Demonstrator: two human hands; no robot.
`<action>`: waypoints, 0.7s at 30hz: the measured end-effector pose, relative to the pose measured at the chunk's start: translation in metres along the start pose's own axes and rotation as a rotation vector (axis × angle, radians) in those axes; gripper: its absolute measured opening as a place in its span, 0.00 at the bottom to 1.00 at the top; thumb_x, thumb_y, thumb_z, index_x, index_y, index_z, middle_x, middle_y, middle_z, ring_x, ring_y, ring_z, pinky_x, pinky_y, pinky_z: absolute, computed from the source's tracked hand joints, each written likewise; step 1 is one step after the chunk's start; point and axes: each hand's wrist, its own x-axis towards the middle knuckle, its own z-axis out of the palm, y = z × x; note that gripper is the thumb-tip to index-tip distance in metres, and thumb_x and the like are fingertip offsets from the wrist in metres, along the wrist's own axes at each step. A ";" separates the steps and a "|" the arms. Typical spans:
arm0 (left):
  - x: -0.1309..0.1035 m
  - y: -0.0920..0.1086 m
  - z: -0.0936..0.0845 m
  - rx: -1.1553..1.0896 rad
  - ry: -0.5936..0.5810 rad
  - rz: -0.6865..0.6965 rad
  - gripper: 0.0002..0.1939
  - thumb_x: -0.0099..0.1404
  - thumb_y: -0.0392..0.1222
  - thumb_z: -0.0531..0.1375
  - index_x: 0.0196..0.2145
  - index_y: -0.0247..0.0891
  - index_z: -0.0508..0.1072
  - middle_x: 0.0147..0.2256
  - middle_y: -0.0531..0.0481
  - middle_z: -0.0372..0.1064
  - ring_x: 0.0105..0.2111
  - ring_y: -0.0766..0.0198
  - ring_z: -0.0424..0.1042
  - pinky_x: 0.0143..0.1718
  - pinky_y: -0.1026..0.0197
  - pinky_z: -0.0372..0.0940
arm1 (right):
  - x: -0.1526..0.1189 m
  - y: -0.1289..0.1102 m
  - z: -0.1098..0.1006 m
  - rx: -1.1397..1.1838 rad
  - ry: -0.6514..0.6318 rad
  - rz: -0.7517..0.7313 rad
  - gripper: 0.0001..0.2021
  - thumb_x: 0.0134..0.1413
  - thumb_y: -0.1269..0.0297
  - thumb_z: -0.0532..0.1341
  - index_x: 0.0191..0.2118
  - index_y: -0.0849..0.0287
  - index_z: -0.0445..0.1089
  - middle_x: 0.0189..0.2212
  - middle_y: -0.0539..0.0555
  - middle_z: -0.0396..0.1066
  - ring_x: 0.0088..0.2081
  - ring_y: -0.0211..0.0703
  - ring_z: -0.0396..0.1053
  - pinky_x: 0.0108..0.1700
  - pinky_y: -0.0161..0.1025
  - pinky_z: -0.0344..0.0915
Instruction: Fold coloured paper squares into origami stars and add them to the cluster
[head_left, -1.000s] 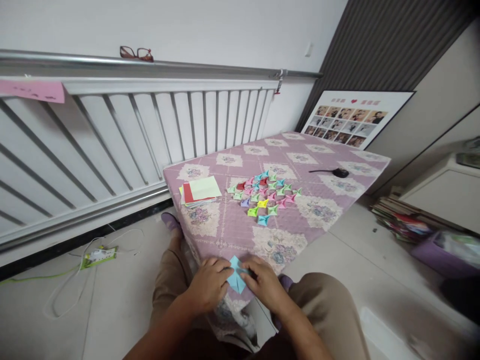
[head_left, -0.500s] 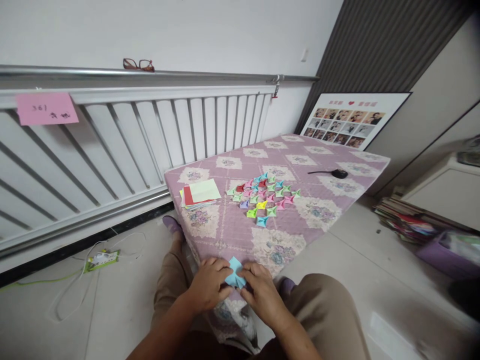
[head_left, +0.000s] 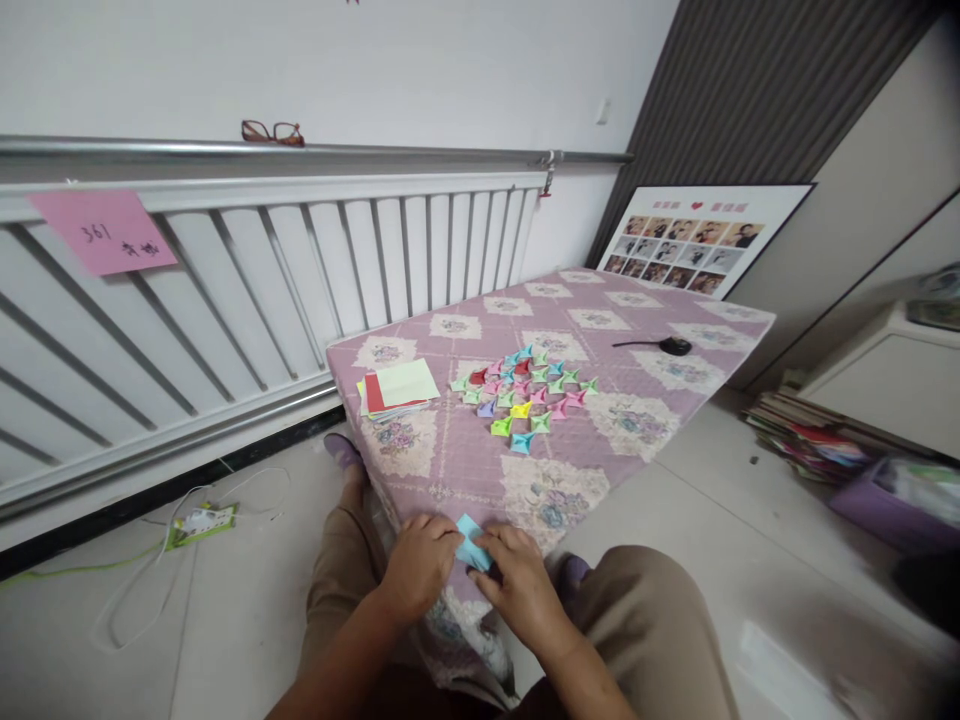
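A light-blue folded paper (head_left: pixel 472 545) lies at the near corner of the cloth-covered table, between my two hands. My left hand (head_left: pixel 421 560) has its fingers closed on the paper's left edge. From the right, my right hand (head_left: pixel 517 575) pinches the paper's other side, its thumb below and fingers above. Several small folded paper pieces (head_left: pixel 520 410) in blue, green, pink, red, yellow and purple stand in rows farther up the table. A stack of coloured paper squares (head_left: pixel 401 387), pale green on top, sits to their left.
The table (head_left: pixel 465 475) wears a purple floral cloth. A black long-handled object (head_left: pixel 675 346) lies toward its right side. Behind are a radiator (head_left: pixel 360 250) with glasses (head_left: pixel 271 132) on the pipe above, and a framed photo board (head_left: pixel 705 240). A power strip (head_left: pixel 201 522) with cables is on the floor.
The blue paper has become narrower between my hands, its right side now folded in. My right fingers have shifted slightly on it. The pink note on the radiator has swung outward.
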 end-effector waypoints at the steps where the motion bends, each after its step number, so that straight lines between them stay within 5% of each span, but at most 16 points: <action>1: 0.001 -0.001 0.002 -0.005 0.009 -0.006 0.14 0.68 0.33 0.50 0.41 0.45 0.74 0.42 0.52 0.70 0.44 0.59 0.63 0.47 0.55 0.56 | 0.000 0.001 0.002 -0.016 0.009 0.009 0.15 0.49 0.71 0.64 0.44 0.53 0.69 0.42 0.54 0.69 0.45 0.48 0.65 0.48 0.46 0.60; 6: 0.004 -0.004 0.008 -0.058 0.053 -0.021 0.15 0.67 0.31 0.50 0.39 0.44 0.75 0.41 0.51 0.71 0.43 0.59 0.63 0.47 0.56 0.57 | 0.005 0.004 0.007 -0.082 0.029 0.039 0.14 0.51 0.75 0.59 0.42 0.52 0.71 0.40 0.53 0.71 0.43 0.47 0.66 0.47 0.45 0.59; 11: 0.007 -0.004 -0.004 -0.231 0.109 0.011 0.14 0.62 0.29 0.51 0.37 0.40 0.74 0.40 0.49 0.70 0.42 0.59 0.64 0.46 0.57 0.57 | 0.015 -0.001 -0.009 -0.081 0.006 -0.002 0.06 0.57 0.69 0.57 0.35 0.56 0.71 0.33 0.53 0.71 0.38 0.46 0.67 0.42 0.42 0.61; 15: 0.009 -0.001 -0.022 -0.352 -0.018 -0.065 0.09 0.62 0.33 0.51 0.27 0.37 0.69 0.29 0.51 0.66 0.33 0.62 0.65 0.36 0.61 0.58 | 0.021 -0.009 -0.031 0.134 -0.089 0.025 0.08 0.59 0.67 0.54 0.31 0.56 0.69 0.29 0.50 0.70 0.33 0.42 0.67 0.37 0.37 0.61; 21: 0.013 -0.002 -0.023 -0.346 -0.129 -0.120 0.07 0.61 0.36 0.52 0.28 0.36 0.68 0.25 0.55 0.65 0.28 0.66 0.64 0.27 0.66 0.55 | 0.025 -0.008 -0.033 0.254 -0.190 0.151 0.09 0.57 0.66 0.53 0.28 0.56 0.68 0.26 0.48 0.69 0.30 0.40 0.67 0.32 0.34 0.60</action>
